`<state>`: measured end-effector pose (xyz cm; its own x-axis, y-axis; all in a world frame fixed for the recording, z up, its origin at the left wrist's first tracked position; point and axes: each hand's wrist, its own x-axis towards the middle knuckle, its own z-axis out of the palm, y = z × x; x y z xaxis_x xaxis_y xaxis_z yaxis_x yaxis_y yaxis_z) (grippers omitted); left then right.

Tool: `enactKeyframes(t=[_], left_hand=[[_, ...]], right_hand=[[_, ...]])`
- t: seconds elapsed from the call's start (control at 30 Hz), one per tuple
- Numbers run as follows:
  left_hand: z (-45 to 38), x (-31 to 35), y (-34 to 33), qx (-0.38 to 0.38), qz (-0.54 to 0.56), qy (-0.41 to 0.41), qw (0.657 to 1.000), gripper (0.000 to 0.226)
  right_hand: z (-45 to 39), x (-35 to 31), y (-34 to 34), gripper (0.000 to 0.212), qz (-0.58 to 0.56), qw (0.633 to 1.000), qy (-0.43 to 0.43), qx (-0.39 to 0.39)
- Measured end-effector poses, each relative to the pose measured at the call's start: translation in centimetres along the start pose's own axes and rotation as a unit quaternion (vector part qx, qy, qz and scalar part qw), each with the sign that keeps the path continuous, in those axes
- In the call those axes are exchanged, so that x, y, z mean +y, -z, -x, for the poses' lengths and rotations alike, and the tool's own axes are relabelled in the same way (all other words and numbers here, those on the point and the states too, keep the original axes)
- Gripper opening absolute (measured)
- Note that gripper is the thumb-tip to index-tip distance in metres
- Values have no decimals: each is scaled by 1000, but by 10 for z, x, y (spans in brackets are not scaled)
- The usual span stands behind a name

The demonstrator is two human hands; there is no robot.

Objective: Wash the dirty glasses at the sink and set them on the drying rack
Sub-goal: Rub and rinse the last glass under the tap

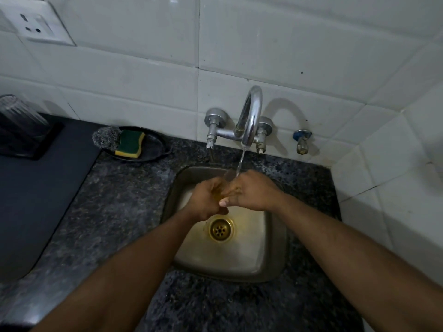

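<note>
Over the sink [268, 255], directly below the faucet [250, 116], the left hand [206, 200] and right hand [251, 191] both curl their fingers around one clear glass [227, 180], held under the running water stream [240, 161]. Left of the faucet, a second glass [16, 113] stands inverted on the black rack [36, 144]; a sponge [129, 143] lies between rack and faucet.
</note>
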<state>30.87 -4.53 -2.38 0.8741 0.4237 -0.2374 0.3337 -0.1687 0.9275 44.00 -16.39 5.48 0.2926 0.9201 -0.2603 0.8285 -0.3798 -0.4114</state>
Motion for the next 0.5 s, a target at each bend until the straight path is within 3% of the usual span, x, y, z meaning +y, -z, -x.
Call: enactKeyframes(t=[0.07,0.2,0.3,0.43,0.5], left_hand=[[3,2,4,-15,90,16,996,62],[15,7,-4,-36,212,33,976,60],[21,9,-12,-56,240,51,968,59],[22,-4,-11,-123,199,51,971,76],[19,-12,-7,-146,265,67,951,84]], right_hand=[[7,4,-6,35,-122,988,-7,93],[32,-10,-35,68,-313,906,-96,267],[36,-20,-57,83,-389,865,-159,276],[38,-9,-69,79,-355,887,-181,235],[38,0,-66,80,-340,890,-189,237]])
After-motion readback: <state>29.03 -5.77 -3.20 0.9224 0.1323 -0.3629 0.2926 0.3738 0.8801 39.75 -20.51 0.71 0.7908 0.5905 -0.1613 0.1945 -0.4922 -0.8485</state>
